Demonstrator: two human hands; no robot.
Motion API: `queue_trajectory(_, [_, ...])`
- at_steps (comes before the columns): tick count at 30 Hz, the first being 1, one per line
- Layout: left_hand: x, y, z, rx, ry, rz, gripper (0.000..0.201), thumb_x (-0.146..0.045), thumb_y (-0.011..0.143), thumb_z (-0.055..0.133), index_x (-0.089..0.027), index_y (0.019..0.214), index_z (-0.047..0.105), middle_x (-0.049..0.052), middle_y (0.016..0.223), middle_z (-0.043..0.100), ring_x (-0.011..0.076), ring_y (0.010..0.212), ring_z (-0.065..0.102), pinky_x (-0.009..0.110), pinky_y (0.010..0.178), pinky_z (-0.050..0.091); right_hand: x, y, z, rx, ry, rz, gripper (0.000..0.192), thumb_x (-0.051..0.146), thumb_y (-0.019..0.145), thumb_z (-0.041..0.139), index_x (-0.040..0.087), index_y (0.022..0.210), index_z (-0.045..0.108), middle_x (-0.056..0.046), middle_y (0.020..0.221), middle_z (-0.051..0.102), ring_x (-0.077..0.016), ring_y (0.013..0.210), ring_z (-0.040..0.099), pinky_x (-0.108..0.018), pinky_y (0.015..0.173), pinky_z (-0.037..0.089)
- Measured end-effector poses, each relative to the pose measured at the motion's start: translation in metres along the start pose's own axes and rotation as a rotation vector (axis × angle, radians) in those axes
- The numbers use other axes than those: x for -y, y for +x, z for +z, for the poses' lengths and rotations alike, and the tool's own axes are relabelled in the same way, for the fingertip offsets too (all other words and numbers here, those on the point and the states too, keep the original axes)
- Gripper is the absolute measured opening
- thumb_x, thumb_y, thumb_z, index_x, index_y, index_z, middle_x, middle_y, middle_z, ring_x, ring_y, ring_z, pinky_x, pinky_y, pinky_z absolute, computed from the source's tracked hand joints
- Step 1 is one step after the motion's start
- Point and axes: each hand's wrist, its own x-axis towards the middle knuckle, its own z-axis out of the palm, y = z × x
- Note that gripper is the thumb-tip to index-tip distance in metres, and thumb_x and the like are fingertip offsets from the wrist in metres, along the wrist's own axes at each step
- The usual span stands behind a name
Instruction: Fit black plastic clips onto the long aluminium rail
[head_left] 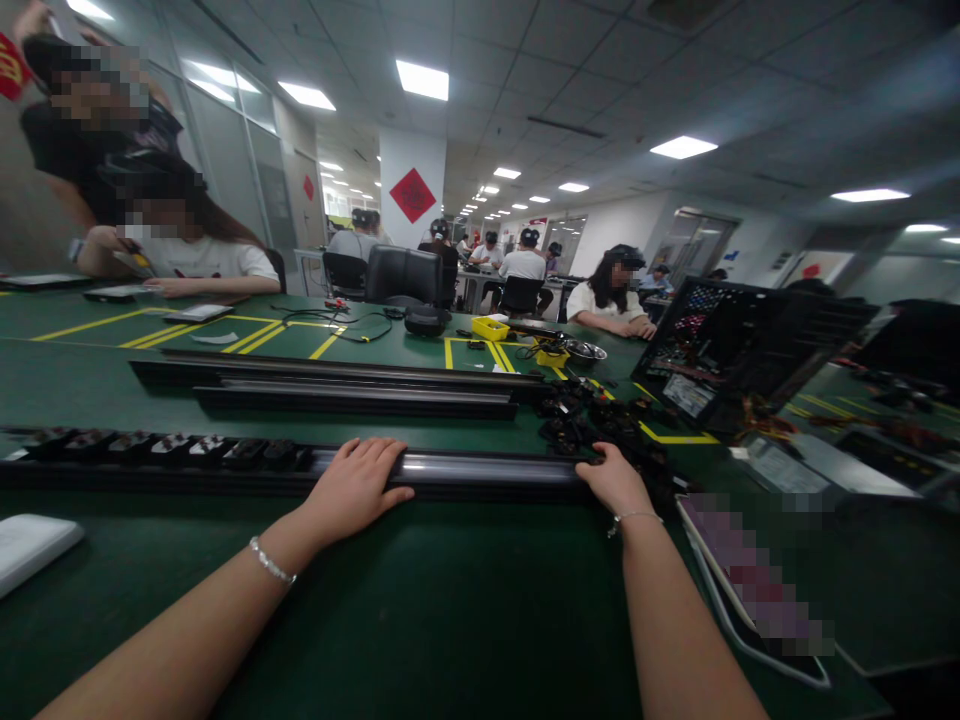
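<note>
under the left hand [358, 487], spread flat to steady it, lies a long black rail [480, 472], while the right hand [616, 480] pinches its far end beside loose black parts [577, 420].

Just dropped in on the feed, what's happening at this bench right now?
A person sits at a green table with both hands on a long black rail lying across it. The left hand rests flat over the rail's middle, fingers draped on top. The right hand is at the rail's right end, beside a pile of small black parts; whether it has a grip on one is unclear. Similar parts sit in the rail's left stretch. Two more rails lie behind, and other people work at tables farther back.
</note>
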Motion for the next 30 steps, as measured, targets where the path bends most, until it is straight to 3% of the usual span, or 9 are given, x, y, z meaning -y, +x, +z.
queue_trajectory(9, [-0.001, 0.0, -0.002, 0.008, -0.008, -0.009, 0.06, -0.06, 0.08, 0.041, -0.02, 0.126, 0.044, 0.012, 0.126, 0.054, 0.0268, 0.116, 0.048, 0.045, 0.101, 0.028, -0.007, 0.005, -0.004, -0.013, -0.044, -0.02, 0.047, 0.032, 0.069, 0.054, 0.015, 0.113, 0.058, -0.01, 0.106, 0.064, -0.0225, 0.094, 0.06, -0.028, 0.08, 0.044])
queue_trajectory(30, [-0.001, 0.0, -0.001, 0.002, 0.01, 0.0, 0.062, -0.061, 0.081, 0.038, -0.018, 0.125, 0.044, 0.012, 0.126, 0.054, 0.0267, 0.116, 0.047, 0.046, 0.101, 0.028, -0.023, 0.015, -0.009, -0.094, -0.025, 0.061, 0.044, 0.032, 0.068, 0.054, 0.018, 0.109, 0.06, -0.008, 0.104, 0.064, -0.0225, 0.092, 0.06, -0.029, 0.078, 0.045])
